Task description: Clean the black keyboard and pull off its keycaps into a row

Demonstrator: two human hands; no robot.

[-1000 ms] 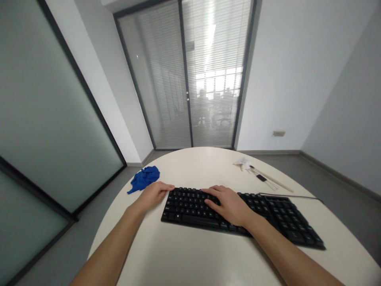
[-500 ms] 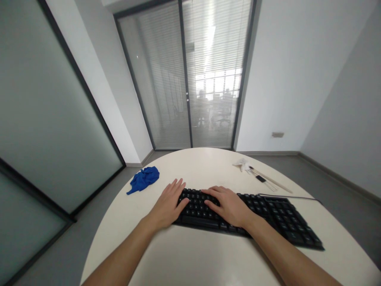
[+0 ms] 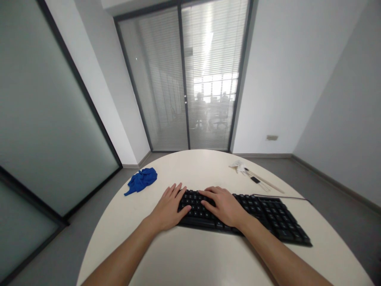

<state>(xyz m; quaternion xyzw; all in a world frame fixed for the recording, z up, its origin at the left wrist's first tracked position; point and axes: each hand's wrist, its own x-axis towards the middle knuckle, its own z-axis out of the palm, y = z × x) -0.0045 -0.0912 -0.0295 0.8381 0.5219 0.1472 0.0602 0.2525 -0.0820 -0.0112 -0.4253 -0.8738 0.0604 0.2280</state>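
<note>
A black keyboard (image 3: 274,218) lies at a slight slant on the cream round table (image 3: 178,258). My left hand (image 3: 169,208) rests over its left end, fingers stretched out and the thumb on the keys. On the middle keys lies my right hand (image 3: 223,206), palm down with fingers extended and thumb apart. Neither hand grasps anything. Part of the keyboard is hidden under both hands and the right forearm.
A crumpled blue cloth (image 3: 141,180) lies at the table's left edge. Toward the back right are a white crumpled piece (image 3: 238,166), thin sticks (image 3: 266,180) and a small black piece (image 3: 255,180). The keyboard's cable (image 3: 282,196) runs to the right edge.
The view has shifted slightly, so the table's things appear a little further left. My left hand sits slightly closer to the right hand over the keys; both stay on the keyboard.
</note>
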